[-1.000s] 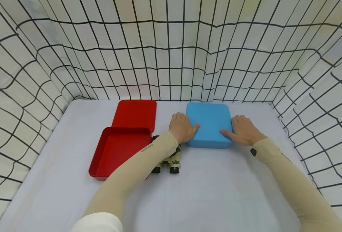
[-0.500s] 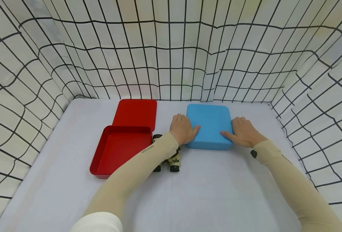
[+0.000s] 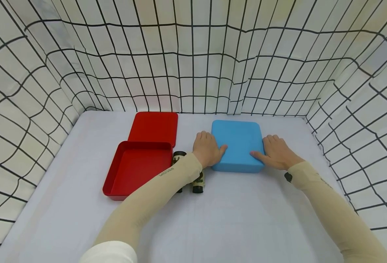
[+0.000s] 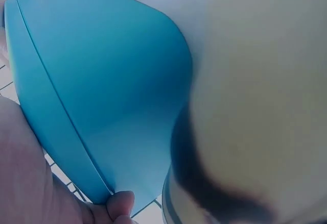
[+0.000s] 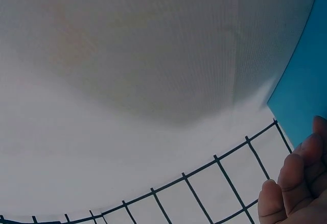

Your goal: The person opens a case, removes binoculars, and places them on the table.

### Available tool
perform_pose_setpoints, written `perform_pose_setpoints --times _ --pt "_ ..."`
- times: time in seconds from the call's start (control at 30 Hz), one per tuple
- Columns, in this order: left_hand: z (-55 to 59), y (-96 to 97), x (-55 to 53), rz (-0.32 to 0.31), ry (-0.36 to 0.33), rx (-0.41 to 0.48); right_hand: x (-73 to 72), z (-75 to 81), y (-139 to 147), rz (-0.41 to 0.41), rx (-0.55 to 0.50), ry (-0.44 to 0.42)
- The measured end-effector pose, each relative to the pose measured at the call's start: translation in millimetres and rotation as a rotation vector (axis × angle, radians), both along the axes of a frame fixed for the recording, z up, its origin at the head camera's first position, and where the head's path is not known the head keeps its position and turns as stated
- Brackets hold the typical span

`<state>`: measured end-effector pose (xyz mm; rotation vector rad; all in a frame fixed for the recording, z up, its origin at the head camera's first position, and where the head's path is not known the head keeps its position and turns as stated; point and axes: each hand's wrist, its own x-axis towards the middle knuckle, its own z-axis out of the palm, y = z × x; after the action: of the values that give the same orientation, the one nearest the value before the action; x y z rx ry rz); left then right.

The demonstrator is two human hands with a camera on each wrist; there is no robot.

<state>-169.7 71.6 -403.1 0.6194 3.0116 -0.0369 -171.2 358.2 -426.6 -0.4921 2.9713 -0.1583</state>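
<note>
A shut blue box [image 3: 237, 144] with rounded corners is at the back right of the centre. My left hand [image 3: 206, 149] grips its left side, thumb over the top face. On the opposite side my right hand [image 3: 277, 152] holds it, with the thumb likewise on top. The left wrist view shows the box's seam [image 4: 61, 99] and my fingertips [image 4: 121, 203] curled at its end. In the right wrist view, curled fingers [image 5: 294, 175] lie at the box's side. Camouflage-pattern binoculars [image 3: 198, 185] lie partly hidden under my left forearm.
A red box [image 3: 112, 171] stands at the left, its red lid [image 3: 154, 128] laid back behind it. Black-line netting [image 3: 193, 65] over white cloth encloses the back and both sides of the white table [image 3: 239, 215].
The blue box has shifted slightly toward me, with both hands keeping their hold on it. The red box and binoculars sit a little higher in view, as the camera tilts slightly.
</note>
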Motion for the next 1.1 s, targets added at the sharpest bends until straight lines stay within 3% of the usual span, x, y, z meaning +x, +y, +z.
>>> perform_pose_setpoints --times 0.67,1.1 --pt "-9.2 -1.9 17.3 -0.004 0.068 0.003 16.2 -4.6 -2 0.003 -0.002 0.015" --pt "-5.4 -2.7 26.7 -0.012 0.090 0.021 24.2 -1.8 -1 0.012 0.001 0.034"
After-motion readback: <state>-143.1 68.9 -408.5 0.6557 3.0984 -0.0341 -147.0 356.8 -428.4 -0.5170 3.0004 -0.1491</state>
